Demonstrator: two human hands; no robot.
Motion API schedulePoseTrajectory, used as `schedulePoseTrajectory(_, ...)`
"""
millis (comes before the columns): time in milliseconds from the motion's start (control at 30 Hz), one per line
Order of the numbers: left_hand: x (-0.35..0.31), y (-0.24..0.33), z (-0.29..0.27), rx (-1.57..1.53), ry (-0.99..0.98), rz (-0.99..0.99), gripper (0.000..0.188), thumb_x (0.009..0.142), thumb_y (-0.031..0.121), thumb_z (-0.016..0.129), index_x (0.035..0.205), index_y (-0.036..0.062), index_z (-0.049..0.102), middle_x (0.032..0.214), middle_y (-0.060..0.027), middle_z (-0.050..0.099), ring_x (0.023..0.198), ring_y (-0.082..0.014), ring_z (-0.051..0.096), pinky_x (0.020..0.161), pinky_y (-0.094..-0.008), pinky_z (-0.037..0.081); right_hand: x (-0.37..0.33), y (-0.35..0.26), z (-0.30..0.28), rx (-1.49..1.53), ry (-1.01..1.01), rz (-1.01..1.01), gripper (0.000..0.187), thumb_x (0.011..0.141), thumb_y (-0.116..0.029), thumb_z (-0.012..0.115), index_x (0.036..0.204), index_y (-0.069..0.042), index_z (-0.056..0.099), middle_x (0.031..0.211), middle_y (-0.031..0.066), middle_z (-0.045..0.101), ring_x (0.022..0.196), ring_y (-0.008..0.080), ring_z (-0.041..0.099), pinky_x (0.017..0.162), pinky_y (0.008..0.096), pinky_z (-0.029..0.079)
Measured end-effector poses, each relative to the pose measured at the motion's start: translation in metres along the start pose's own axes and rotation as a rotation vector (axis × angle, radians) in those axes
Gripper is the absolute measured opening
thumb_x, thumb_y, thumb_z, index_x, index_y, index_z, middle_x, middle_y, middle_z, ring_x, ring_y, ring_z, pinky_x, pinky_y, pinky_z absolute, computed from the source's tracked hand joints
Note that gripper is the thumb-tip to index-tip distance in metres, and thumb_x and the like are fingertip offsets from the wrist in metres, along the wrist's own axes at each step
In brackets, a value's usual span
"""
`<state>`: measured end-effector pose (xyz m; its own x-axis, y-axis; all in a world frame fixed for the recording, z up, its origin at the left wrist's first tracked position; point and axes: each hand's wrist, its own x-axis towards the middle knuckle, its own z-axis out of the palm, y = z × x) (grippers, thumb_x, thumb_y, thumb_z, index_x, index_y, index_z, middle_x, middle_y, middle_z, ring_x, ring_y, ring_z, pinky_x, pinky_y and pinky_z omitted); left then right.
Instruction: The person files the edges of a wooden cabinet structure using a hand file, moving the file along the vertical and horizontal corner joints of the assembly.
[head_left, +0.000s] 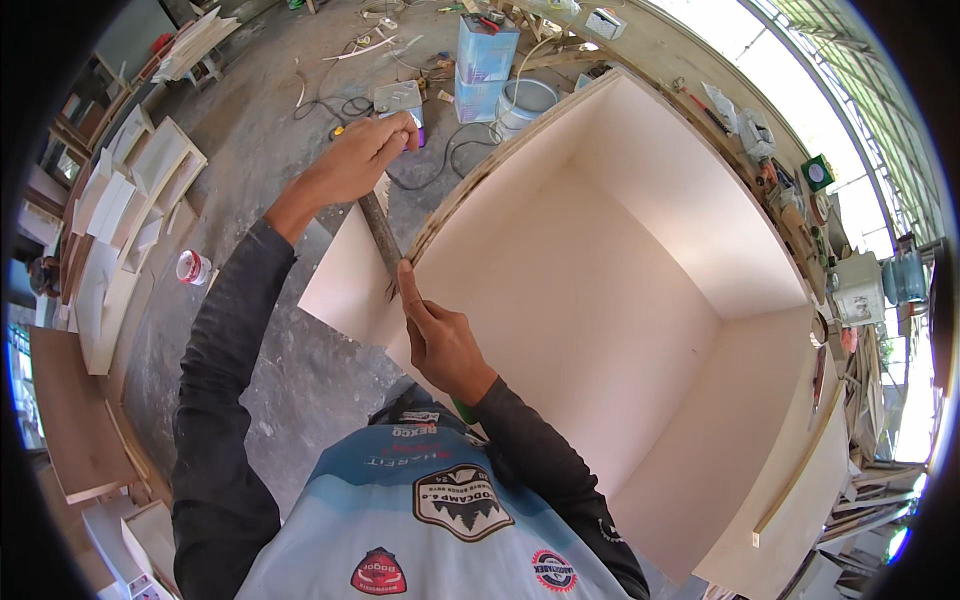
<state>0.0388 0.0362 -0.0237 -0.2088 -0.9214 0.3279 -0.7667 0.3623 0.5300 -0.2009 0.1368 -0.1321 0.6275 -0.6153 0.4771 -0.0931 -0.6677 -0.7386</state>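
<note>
A long, flat grey metal bar that looks like a file (381,232) slants down along the left edge of a big pale open-sided cabinet box (560,300). My left hand (355,160) is closed in a fist round its upper end. Lower down, my right hand (447,348) is at the other end, its index finger stretched up against the metal and the remaining fingers curled. What lies beneath those curled fingers is hidden. The box's edge beside the file looks rough and layered. A pale panel (347,275) extends left of this edge, under the tool.
Beyond the box stand blue tins (487,50) and a pale bucket (527,103), with cords on the concrete floor. A small red-and-white tub (193,267) sits at left, near stacked cabinet frames (130,230). Tools line a ledge (745,160) at right, above scrap wood (880,510).
</note>
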Motion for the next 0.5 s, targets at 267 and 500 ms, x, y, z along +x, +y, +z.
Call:
schedulePoseTrajectory(267,-0.008,0.011,0.020,0.018,-0.014,0.128,0.016,0.102,0.015,0.047,0.103,0.0056,0.060,0.083,-0.0166,0.065,0.080,-0.0376,0.063,0.070,-0.0469,0.046,-0.032,0.000,-0.023,-0.107,-0.119,0.081,0.084,0.089,0.002,0.061,0.162,-0.010,0.021,0.080,0.0171,0.064,0.060,0.0364,0.062,0.056,0.0457,0.052)
schedulePoseTrajectory(500,-0.023,0.002,0.001,0.118,-0.060,-0.008,0.012,0.099,0.015,0.050,0.103,0.0073,0.059,0.084,-0.0159,0.067,0.081,-0.0378,0.064,0.072,-0.0481,0.047,-0.027,0.012,0.008,-0.137,-0.100,0.005,0.085,0.088,0.000,0.062,0.162,-0.009,0.021,0.078,0.0160,0.063,0.058,0.0343,0.061,0.052,0.0452,0.050)
